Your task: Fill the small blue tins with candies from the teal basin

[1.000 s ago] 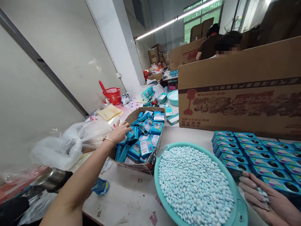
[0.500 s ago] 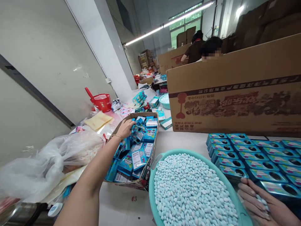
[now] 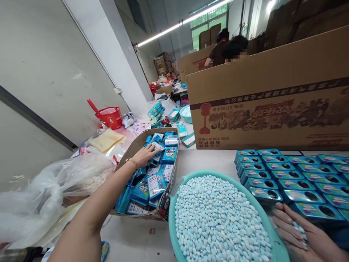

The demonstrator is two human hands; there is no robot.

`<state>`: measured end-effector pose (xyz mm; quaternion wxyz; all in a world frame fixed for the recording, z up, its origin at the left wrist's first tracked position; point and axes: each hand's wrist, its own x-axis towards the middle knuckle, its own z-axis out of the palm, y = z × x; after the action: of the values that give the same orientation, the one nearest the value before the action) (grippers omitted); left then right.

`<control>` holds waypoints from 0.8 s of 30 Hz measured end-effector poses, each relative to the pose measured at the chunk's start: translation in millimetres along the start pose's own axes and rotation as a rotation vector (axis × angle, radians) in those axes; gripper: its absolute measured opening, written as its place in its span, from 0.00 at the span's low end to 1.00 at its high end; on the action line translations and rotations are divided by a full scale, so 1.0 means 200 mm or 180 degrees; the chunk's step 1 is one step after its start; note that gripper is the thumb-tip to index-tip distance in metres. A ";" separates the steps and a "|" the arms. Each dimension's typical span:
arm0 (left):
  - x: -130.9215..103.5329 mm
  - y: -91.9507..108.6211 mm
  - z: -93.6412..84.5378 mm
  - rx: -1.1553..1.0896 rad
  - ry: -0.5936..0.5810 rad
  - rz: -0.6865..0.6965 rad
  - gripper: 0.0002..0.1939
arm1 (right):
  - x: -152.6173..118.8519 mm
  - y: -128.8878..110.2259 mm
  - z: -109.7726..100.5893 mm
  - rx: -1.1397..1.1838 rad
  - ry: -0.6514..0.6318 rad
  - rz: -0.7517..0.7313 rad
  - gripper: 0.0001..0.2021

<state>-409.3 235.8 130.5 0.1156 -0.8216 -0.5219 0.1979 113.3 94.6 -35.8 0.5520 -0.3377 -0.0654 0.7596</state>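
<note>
My left hand (image 3: 144, 155) reaches into a cardboard carton (image 3: 131, 147) filled with small blue candy boxes (image 3: 156, 184). Its fingers are stretched out over the boxes, touching one near the far end. At the lower right my right hand (image 3: 297, 231) is cupped around a small heap of pale blue candies (image 3: 299, 230). Between the hands stands a turquoise basin (image 3: 172, 214) full of the same kind of candies. Beside my right hand, blue boxes with dark oval windows (image 3: 264, 183) stand in rows.
Behind the rows rises a large brown cardboard box (image 3: 261, 109). Plastic bags (image 3: 62, 182) and a red bag (image 3: 110, 117) lie on the left. Two people (image 3: 231, 47) are in the background. A second turquoise basin (image 3: 186, 115) stands farther back.
My left hand's fingers have spread out over the candy boxes in the carton. The whole view has shifted slightly, so things appear farther left. My right hand still cups the candies.
</note>
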 end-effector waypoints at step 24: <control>-0.49 1.50 -0.28 -0.6002 0.2381 -0.1390 0.33 | -0.24 0.43 0.92 -0.2107 -0.0502 -0.2294 0.14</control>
<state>-178.0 19.9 81.6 -0.3864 -0.4749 -0.5332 -0.5838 -55.3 69.6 84.0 0.6361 -0.3923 -0.4573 0.4821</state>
